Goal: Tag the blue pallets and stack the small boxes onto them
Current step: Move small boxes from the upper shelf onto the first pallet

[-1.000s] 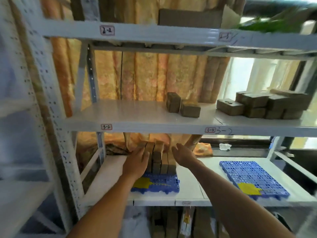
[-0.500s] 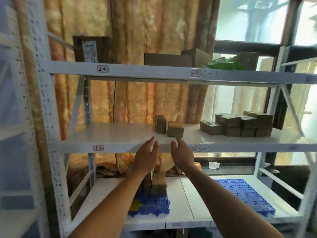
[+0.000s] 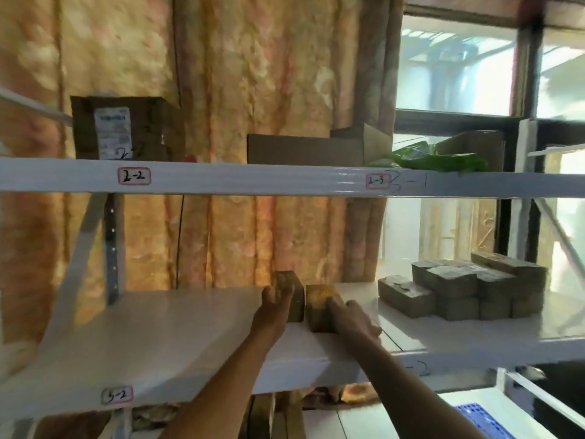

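Note:
Two small brown boxes stand side by side on the middle shelf (image 3: 177, 331). My left hand (image 3: 273, 307) presses against the left side of the upright box (image 3: 296, 293). My right hand (image 3: 356, 320) lies on the front right of the flatter box (image 3: 319, 307), fingers spread. Neither box is lifted. A pile of several more small boxes (image 3: 465, 289) sits further right on the same shelf. Only a corner of a blue pallet (image 3: 481, 421) shows at the bottom right, on the lower shelf. Under the middle shelf, tops of boxes (image 3: 269, 416) stacked below peek out.
The white rack has labelled beams: 2-2 (image 3: 134, 176) above, 3-2 (image 3: 117, 396) below. The upper shelf carries a dark labelled carton (image 3: 126, 128), a flat cardboard box (image 3: 305, 150) and a green bag (image 3: 437, 158). An orange curtain hangs behind; a window is at the right.
My view has tilted up from the lower shelf to the middle one. Both hands rose from the boxes on the left blue pallet and now touch the two boxes on the middle shelf.

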Tool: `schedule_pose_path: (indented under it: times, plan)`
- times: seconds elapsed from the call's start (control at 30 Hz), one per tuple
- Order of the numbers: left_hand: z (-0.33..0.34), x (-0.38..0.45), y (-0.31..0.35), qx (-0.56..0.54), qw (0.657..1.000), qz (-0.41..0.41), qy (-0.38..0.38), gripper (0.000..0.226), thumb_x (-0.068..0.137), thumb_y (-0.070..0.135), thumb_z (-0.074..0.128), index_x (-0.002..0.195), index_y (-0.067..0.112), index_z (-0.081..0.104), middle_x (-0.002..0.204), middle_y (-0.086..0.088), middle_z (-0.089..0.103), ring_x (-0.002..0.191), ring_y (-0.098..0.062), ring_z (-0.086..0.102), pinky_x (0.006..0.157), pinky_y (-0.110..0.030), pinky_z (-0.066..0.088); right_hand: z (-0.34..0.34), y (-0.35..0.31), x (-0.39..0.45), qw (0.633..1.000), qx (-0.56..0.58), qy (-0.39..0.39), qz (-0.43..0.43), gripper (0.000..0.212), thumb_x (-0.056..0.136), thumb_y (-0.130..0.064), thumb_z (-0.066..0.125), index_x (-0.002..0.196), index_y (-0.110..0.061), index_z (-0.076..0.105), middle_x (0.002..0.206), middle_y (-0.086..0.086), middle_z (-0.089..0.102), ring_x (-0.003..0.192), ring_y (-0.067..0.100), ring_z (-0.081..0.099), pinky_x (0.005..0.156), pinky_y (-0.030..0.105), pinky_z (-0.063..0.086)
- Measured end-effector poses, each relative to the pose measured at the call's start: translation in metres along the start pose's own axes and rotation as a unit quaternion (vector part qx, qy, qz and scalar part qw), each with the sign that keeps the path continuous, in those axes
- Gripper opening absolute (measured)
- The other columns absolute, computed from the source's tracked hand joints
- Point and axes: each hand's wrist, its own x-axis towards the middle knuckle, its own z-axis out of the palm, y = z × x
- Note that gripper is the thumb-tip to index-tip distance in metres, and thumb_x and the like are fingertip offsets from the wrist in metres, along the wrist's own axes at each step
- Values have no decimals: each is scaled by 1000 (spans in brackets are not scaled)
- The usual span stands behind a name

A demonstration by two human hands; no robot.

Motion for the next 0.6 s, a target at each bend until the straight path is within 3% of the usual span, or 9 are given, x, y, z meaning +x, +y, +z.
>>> schedule_pose_path:
  times: [0.13,0.23,0.33,0.43,0.53,0.6]
  plan:
    - [18,35,-9,108,993,-11,46,96,69,98,7,145,46,36,134,-6,60,116,-35,58,90,-47,42,13,-3,21,997,32,2,-72,56,96,-72,40,118,-29,68,101,-1,71,95,21,64,102,47,45]
    - [24,47,-17,58,998,5,28,81,71,95,23,138,53,43,131,2,64,115,-31,60,98,-48,45,15,-1,30,979,171,3,-108,47,96,-64,56,131,-33,64,110,-6,72,94,13,68,93,42,56]
    - [24,45,-16,-49,998,46,11,68,69,92,44,130,61,43,130,10,65,112,-22,64,102,-51,48,14,3,31,943,299,-2,-148,50,93,-54,69,138,-35,56,129,-3,68,104,12,69,78,27,56]
    - [25,38,-12,-136,988,72,0,51,69,78,65,114,71,43,121,20,64,107,-14,66,98,-49,53,11,1,28,923,338,34,-182,43,93,-56,63,132,-40,56,127,-7,65,109,8,66,75,20,51]
    - [24,31,-9,-205,974,91,-14,59,70,57,78,116,66,42,124,17,60,100,-3,67,82,-37,62,15,4,23,919,340,73,-185,26,101,-45,62,125,-39,56,125,-8,66,112,15,67,87,38,60]
    - [24,26,-7,-217,971,101,-23,75,67,50,84,129,53,41,131,14,56,109,-3,63,79,-27,60,17,4,18,925,305,58,-219,39,95,-42,72,129,-39,51,127,-11,65,112,14,69,88,44,63]
